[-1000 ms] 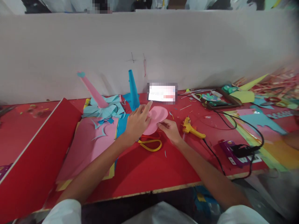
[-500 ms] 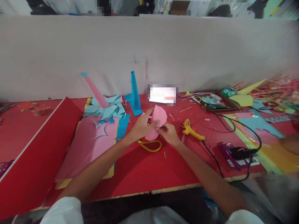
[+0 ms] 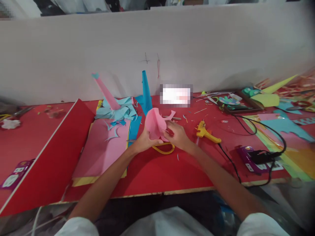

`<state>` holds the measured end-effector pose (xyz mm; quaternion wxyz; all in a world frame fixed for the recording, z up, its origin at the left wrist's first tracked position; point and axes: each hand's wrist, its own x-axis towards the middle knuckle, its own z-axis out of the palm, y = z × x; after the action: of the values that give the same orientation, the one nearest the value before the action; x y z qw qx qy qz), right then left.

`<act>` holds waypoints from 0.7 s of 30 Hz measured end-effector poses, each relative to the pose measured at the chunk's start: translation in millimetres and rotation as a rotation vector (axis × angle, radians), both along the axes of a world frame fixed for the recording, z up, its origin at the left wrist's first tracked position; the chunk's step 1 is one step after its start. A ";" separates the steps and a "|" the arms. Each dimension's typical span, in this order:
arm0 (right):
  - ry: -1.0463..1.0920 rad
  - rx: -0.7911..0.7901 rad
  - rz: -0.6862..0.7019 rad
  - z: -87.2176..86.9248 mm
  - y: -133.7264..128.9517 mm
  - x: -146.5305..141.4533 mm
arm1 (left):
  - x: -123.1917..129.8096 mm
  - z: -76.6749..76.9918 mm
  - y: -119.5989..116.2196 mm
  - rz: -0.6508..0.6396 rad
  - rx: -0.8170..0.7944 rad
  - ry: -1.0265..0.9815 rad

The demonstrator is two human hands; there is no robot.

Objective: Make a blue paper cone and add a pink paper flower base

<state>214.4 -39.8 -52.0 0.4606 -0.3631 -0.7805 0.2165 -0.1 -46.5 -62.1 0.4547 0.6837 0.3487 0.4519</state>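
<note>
A curled pink paper piece [image 3: 154, 123] with a loose strip at its right is held up over the red table. My left hand [image 3: 145, 141] is closed on its lower left side. At its right edge, my right hand [image 3: 177, 134] grips the paper with bent fingertips. Just below the hands lie scissors with yellow handles [image 3: 164, 151], partly hidden. Behind the paper stands a blue paper cone [image 3: 145, 88], its base partly covered. A yellow glue gun [image 3: 208, 134] rests to the right of my right hand.
A red divider [image 3: 52, 155] rises at the left beside stacked pink paper sheets [image 3: 98, 155]. A pink paper cone [image 3: 107, 91] leans on light blue scraps. To the right are a purple power strip [image 3: 256, 160], black cables and a dark tray [image 3: 256, 106]. A blurred screen [image 3: 176, 95] stands behind.
The pink paper has been turned and opened out, showing its hollow and a strip at the right. Both hands have shifted their hold on it. The camera view has moved slightly.
</note>
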 end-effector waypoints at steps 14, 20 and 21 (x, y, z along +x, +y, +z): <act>0.490 -0.412 -0.106 -25.8 19.2 18.8 | -30.7 0.9 10.6 0.395 -0.023 -0.011; 0.473 -0.573 -0.137 -35.1 18.0 14.1 | -23.6 -3.6 5.4 0.416 0.064 0.159; 0.469 -0.574 -0.161 -36.4 18.5 14.4 | -23.9 -5.1 6.3 0.425 0.067 0.167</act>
<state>228.7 -21.3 -88.5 0.5218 -0.4782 -0.5306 0.4664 -24.0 -40.1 -67.2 0.2960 0.6445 0.5061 0.4908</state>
